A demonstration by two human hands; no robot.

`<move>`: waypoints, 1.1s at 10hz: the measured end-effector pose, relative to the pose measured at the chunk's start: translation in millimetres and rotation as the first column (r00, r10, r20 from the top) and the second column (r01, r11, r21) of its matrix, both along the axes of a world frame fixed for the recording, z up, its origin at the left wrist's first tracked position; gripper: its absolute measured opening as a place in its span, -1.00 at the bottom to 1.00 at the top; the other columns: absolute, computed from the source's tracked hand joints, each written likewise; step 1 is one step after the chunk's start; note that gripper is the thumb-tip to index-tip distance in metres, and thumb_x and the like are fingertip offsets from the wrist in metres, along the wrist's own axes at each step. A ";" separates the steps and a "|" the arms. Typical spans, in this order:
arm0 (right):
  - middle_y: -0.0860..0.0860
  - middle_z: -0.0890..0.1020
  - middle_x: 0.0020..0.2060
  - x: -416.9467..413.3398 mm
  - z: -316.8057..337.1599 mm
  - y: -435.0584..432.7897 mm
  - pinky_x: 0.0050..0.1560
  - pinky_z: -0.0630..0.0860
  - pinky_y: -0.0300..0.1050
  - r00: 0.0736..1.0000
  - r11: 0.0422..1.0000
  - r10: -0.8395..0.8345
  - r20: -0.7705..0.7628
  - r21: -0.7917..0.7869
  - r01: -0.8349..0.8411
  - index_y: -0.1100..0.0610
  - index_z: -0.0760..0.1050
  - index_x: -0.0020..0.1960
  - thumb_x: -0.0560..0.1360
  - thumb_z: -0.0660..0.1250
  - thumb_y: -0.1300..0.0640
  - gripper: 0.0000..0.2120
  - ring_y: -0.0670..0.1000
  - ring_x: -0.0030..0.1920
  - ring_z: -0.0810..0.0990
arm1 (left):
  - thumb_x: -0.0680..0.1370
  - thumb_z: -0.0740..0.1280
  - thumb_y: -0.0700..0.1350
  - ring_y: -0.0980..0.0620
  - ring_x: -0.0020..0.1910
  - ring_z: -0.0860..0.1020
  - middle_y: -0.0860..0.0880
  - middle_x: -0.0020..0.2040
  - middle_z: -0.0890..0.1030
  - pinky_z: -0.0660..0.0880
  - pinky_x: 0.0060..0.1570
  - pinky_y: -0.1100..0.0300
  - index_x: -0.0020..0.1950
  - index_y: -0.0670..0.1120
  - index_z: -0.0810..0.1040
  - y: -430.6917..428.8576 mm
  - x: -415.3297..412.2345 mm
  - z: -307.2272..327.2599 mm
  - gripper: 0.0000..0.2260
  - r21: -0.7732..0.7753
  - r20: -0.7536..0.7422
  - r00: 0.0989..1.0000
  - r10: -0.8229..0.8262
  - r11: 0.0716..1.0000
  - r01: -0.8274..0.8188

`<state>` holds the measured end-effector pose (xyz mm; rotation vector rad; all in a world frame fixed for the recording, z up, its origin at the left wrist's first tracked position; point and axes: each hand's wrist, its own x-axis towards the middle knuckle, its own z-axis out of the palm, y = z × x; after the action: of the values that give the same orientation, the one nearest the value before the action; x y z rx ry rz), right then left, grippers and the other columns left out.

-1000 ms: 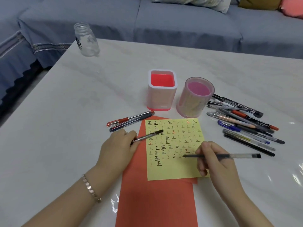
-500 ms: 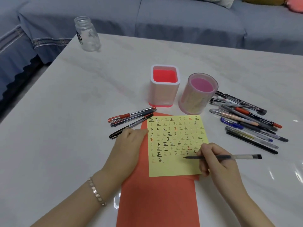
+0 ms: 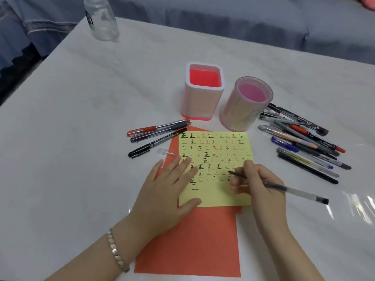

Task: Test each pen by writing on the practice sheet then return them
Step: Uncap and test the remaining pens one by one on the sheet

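Has lifted the left hand off the slim black felt-tip pen since half a second ago and laid it on the yellow square practice sheet. Presses there now with fingers straight and spread, thumb on the lower left corner, holding nothing. Has also swung the clear-barrelled pen with a black end cap from level to slanted. Grips it in the right hand, pinched between thumb and curled fingers, tip down on the sheet's right side among the rows of written characters, black end pointing out to the right.

Under the sheet, a long orange paper, on the white marble worktop. Left of the sheet, free of the hand: the felt-tip pen, and just beyond it a red-capped pen and a grey pen side by side. Just beside the orange paper's left edge, a small clear pen cap. Behind the sheet, upright and close together: a square pink pen holder and a round pink pen holder. Right of the round one, a loose heap of assorted pens. At the far left corner, a clear glass bottle. On the left wrist, a metal link bracelet.
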<state>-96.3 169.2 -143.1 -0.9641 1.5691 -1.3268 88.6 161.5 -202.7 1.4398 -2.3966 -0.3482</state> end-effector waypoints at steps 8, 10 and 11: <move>0.34 0.36 -0.54 43.6 -42.4 -9.5 -0.40 0.31 -0.21 0.942 0.990 -0.131 -0.309 -0.096 0.106 0.34 0.19 -0.47 0.30 0.24 0.17 -0.67 0.14 -0.49 0.32 | 0.39 0.17 0.29 -0.02 0.42 0.30 0.02 0.39 0.41 0.11 0.35 -0.11 0.31 0.08 0.48 0.2 -2.5 -1.2 -0.45 -0.006 -0.048 0.998 0.049 0.999 -0.049; 0.34 0.36 -0.54 43.5 -44.7 -10.7 -0.38 0.30 -0.17 0.933 0.986 -0.148 -0.328 -0.123 0.113 0.31 0.18 -0.47 0.30 0.25 0.14 -0.66 0.27 -0.46 0.36 | 0.39 0.17 0.29 -0.02 0.42 0.30 0.02 0.39 0.40 0.10 0.34 -0.11 0.31 0.08 0.48 -0.2 -2.5 -0.4 -0.45 0.000 -0.046 0.998 0.050 0.999 -0.050; 0.34 0.36 -0.55 44.4 -45.5 -10.9 -0.39 0.28 -0.15 0.927 0.984 -0.151 -0.344 -0.140 0.109 0.32 0.17 -0.48 0.31 0.24 0.18 -0.67 0.27 -0.47 0.36 | 0.39 0.17 0.29 -0.03 0.42 0.30 0.01 0.39 0.40 0.10 0.35 -0.11 0.31 0.08 0.47 -0.3 -2.6 0.6 -0.44 -0.003 -0.035 0.998 0.048 0.999 -0.048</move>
<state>-51.9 158.3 -188.6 -1.2455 1.8688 -1.4073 86.0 161.2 -202.1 1.4750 -2.3295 -0.3546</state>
